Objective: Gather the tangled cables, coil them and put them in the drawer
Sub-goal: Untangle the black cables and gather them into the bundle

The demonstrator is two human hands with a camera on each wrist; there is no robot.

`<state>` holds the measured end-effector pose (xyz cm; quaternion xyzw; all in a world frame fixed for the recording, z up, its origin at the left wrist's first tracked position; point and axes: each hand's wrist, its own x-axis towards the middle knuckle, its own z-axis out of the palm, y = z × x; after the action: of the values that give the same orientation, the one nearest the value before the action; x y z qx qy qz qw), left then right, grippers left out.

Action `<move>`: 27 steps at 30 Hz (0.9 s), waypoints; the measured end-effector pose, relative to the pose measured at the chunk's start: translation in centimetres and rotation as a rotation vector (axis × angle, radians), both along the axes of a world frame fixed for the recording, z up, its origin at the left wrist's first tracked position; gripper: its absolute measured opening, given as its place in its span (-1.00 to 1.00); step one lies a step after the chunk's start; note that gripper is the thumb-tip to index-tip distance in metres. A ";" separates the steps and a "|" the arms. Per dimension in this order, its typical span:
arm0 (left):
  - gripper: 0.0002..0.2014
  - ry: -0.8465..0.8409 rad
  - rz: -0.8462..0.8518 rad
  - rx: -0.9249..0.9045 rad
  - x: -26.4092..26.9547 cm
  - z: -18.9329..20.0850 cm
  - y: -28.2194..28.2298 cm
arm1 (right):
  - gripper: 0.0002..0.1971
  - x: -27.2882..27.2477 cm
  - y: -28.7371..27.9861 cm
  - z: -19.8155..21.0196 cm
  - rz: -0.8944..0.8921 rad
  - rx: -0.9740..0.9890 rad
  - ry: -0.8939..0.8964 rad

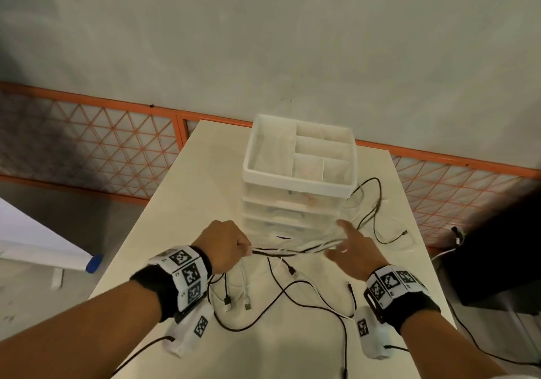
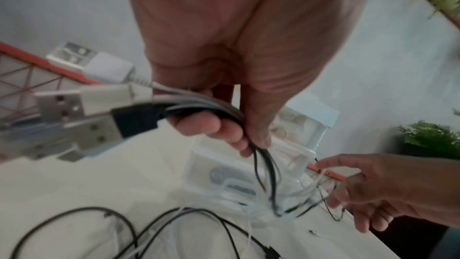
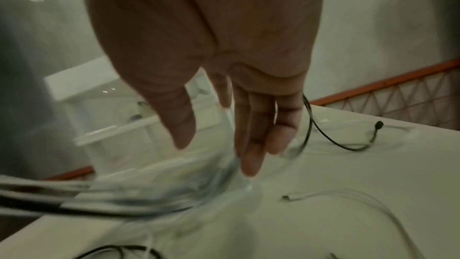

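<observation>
Black and white USB cables (image 1: 295,251) stretch in a bundle between my hands over the white table (image 1: 187,203). My left hand (image 1: 231,244) grips one end of the bundle (image 2: 199,105), with several USB plugs (image 2: 82,105) sticking out of the fist. My right hand (image 1: 351,247) is spread, its straight fingers (image 3: 251,145) running along the bundle (image 3: 149,198). More cable loops (image 1: 371,203) trail right, beside a translucent white drawer unit (image 1: 292,203) whose drawers look closed. Loose ends (image 1: 237,302) hang below my left wrist.
The drawer unit carries an open divided tray (image 1: 298,153) on top. An orange lattice railing (image 1: 117,144) runs behind the table. A dark object (image 1: 497,261) stands to the right of the table, a blue item (image 1: 93,263) lies on the floor at left, and a plant (image 2: 430,135) shows.
</observation>
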<state>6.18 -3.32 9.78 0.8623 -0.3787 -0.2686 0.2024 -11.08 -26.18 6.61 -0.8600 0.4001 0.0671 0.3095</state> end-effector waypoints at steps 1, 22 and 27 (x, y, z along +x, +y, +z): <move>-0.76 0.011 0.010 -0.014 -0.3 -0.4 -0.1 | -0.22 0.3 0.9 0.5 0.054 0.041 -0.008; -0.71 0.115 0.176 0.072 -0.7 -3.5 1.9 | -0.60 1.6 11.0 -6.1 0.427 0.048 -0.168; -0.77 0.152 0.144 0.057 -0.8 -4.5 2.5 | -0.75 2.1 12.4 -8.4 0.673 -0.066 0.034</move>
<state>5.38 -0.81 5.27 0.8698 -0.2914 -0.3287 0.2249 -9.03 -13.75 -1.74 -0.9522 0.1007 0.1668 0.2352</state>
